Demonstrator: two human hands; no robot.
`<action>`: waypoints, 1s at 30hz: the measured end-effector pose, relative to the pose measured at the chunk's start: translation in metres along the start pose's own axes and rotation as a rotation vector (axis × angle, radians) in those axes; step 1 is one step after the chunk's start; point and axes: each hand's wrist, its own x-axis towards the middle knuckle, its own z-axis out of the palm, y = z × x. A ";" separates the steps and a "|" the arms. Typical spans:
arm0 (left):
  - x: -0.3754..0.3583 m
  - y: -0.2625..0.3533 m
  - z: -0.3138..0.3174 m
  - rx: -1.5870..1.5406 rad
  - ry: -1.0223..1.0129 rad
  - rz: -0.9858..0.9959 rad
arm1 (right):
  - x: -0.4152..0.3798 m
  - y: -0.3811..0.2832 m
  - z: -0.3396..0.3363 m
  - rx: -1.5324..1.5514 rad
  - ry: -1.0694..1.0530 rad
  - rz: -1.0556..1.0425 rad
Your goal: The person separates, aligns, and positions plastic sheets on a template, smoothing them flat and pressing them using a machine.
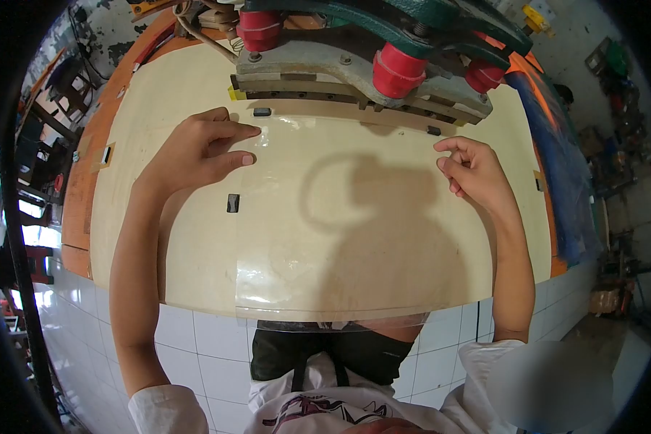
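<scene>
A clear plastic sheet (289, 253) lies on the cream table surface (195, 253), its near end hanging over the front edge. My left hand (211, 148) is by the sheet's upper left corner, thumb and index finger apart, holding nothing. Near the upper right corner is my right hand (468, 168), its fingers curled and thumb apart from the index finger, with nothing visible between them. Small black blocks sit at the sheet's top left (262, 112), top right (433, 130) and left side (233, 202).
Just beyond the sheet hangs a green machine arm (340, 16) with red knobs (399, 70) and a metal bar (296, 76) low over the table. Blue and clear plastic (557, 166) drapes over the right edge. A cable (202, 36) lies at the back left.
</scene>
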 end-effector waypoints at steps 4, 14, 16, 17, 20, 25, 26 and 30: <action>-0.001 0.001 -0.001 0.001 -0.004 -0.005 | 0.001 0.002 -0.002 -0.010 -0.009 0.003; -0.001 0.003 -0.002 -0.008 -0.010 0.005 | 0.004 0.003 -0.005 0.078 -0.005 0.047; -0.001 0.003 -0.002 0.000 -0.013 0.018 | 0.004 0.004 -0.005 0.084 -0.013 0.042; -0.001 0.003 -0.003 0.002 -0.011 0.015 | 0.003 0.001 -0.004 0.084 -0.016 0.039; -0.003 0.007 -0.004 -0.055 -0.004 -0.024 | 0.000 -0.005 0.000 0.061 0.008 0.040; -0.003 0.001 -0.001 -0.002 0.032 0.079 | 0.000 -0.005 0.000 0.073 -0.002 0.053; -0.003 0.000 0.000 0.014 0.042 0.107 | 0.001 -0.003 0.000 0.077 -0.009 0.049; -0.003 0.003 -0.003 0.011 0.010 0.061 | 0.002 -0.002 -0.001 0.063 -0.013 0.039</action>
